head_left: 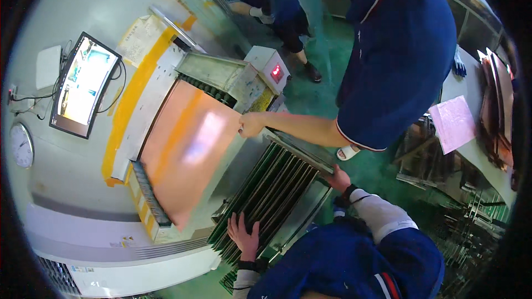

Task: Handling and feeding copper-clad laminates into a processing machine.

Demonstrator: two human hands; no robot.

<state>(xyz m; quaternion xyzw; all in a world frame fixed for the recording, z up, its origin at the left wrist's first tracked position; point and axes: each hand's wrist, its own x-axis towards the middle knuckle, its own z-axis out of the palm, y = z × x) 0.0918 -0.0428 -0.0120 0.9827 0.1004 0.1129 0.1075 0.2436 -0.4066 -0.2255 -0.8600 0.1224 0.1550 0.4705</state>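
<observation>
A rack of upright thin dark-green panels (271,180) stands in front of me. My left hand (243,236) lies at the near left end of these panels, its fingers spread and nothing held in them. At the rack's right corner, my right hand (339,178) is closed around the end of the grey rack frame (302,154). Beyond the panels, a large shiny copper-coloured sheet (185,149) lies on a machine bed with rollers. A co-worker's hand (252,125) touches the sheet's right corner.
The co-worker in a navy shirt (402,61) stands close on the right. A machine box with a red display (267,70) sits behind the sheet. A monitor (86,86) hangs on the left wall. On the right, a table (482,149) bears a pink sheet (453,124) and copper-coloured panels.
</observation>
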